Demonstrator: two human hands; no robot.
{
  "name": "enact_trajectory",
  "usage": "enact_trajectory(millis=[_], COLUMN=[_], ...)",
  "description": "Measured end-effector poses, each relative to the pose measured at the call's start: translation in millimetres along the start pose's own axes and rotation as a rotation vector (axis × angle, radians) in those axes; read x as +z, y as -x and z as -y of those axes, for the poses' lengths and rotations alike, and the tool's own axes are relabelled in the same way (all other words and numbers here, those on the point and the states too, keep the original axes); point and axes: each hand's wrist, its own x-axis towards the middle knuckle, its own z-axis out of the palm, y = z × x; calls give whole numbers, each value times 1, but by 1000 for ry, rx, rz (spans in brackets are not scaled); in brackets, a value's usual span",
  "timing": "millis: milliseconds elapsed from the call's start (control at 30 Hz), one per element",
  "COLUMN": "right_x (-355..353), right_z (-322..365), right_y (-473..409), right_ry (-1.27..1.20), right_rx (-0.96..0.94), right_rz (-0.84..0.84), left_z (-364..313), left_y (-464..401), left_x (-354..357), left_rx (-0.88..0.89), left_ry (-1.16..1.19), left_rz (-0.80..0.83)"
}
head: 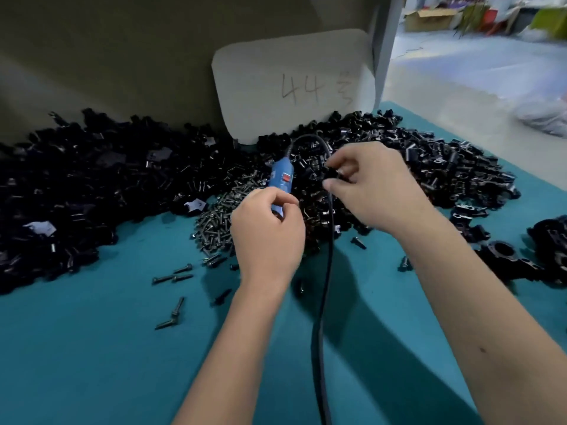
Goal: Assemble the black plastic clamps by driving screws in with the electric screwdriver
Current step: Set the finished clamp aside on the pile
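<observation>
Lying loose on the teal cloth [92,348] nearest the camera, a few stray screws [173,277], black cord [322,317] running up between the forearms. Gripping the blue screwdriver [280,182] with curled left hand [267,237] beside the screw heap [217,216]; pinching a black clamp [329,174] in right hand [377,185] fingertips, over the clamp pile [429,167]. Leaning behind, a grey card [270,78] marked 44.

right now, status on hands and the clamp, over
Left hand grips blue electric screwdriver. Right hand pinches a black clamp piece over the pile. Screwdriver's cable runs between the arms.
</observation>
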Motion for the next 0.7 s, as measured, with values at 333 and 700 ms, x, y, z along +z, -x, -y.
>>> enact_trajectory(millis=[333,700], right_x=[85,87], right_z=[43,28], right_y=[-13,-16], right_ry=[-181,-828], right_rx=[-283,-45], right_rz=[265,386], left_z=[84,99], left_y=[-62,-60], left_x=[-74,-82], left_rx=[-83,-230], left_ry=[-523,-518], left_rz=[17,-183])
